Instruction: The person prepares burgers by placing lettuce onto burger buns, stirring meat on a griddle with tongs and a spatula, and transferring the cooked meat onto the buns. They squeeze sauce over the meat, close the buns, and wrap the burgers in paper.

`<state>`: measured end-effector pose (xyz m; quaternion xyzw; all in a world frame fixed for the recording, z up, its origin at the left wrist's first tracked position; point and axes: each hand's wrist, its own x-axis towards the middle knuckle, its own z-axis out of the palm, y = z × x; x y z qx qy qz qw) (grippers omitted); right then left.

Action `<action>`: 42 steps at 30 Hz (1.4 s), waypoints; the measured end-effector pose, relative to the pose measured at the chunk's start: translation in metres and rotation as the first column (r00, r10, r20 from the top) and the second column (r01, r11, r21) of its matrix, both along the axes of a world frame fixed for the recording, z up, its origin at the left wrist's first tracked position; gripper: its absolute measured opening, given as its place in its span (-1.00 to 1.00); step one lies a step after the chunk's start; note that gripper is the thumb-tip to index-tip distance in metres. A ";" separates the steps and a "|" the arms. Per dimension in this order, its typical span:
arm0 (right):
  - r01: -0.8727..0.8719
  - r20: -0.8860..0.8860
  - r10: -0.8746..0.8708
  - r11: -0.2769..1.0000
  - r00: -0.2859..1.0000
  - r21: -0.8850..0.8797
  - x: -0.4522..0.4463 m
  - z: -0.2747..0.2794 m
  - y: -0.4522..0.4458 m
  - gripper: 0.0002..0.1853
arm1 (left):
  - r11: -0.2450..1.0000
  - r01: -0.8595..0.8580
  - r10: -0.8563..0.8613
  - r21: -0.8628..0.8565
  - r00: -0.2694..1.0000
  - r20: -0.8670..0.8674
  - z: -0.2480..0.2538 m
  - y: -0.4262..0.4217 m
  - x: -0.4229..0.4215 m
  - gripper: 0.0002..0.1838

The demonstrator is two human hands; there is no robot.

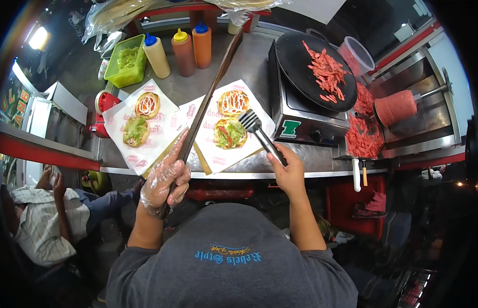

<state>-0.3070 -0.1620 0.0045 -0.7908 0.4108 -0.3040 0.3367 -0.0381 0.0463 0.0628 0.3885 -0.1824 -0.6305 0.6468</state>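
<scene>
My left hand (166, 185), in a clear plastic glove, is closed around the lower end of a long, narrow, dark bar (210, 92). The bar slants up and across the counter; its kind is unclear. My bare right hand (287, 169) grips metal tongs (260, 136), whose head reaches the right-hand open burger. That burger has a bun half with white sauce (233, 104) and another topped with lettuce and red strips (230, 133), on printed white paper (213, 161). On the left paper (167, 110) lie a sauced bun half (147, 105) and a lettuce-topped one (135, 131).
Sauce bottles (184, 54) and a green tub of lettuce (126, 66) stand at back left. To the right, a black griddle (295, 66) holds shredded reddish meat (326, 72), beside a meat spit (395, 109) and meat tray (363, 138). Someone sits at left (49, 220).
</scene>
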 end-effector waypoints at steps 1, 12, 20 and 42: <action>-0.040 0.062 0.047 0.993 0.997 -0.112 -0.001 -0.010 -0.007 -0.61 | 1.000 -0.004 0.004 0.002 1.000 -0.008 -0.003 0.003 0.001 -0.25; -0.716 0.739 0.001 0.249 0.674 0.653 0.034 0.108 0.045 -0.24 | 0.998 -0.014 0.017 0.054 0.998 -0.055 -0.008 -0.013 -0.008 -0.23; -0.937 0.897 0.402 -0.205 0.184 0.284 0.019 0.200 0.046 0.11 | 0.997 -0.066 0.066 0.042 0.998 0.007 0.019 -0.062 -0.063 -0.25; -0.992 0.979 0.205 -0.116 0.024 0.048 -0.157 0.199 -0.101 0.06 | 0.974 -0.046 -0.153 0.223 0.593 0.791 0.045 -0.241 -0.174 -0.31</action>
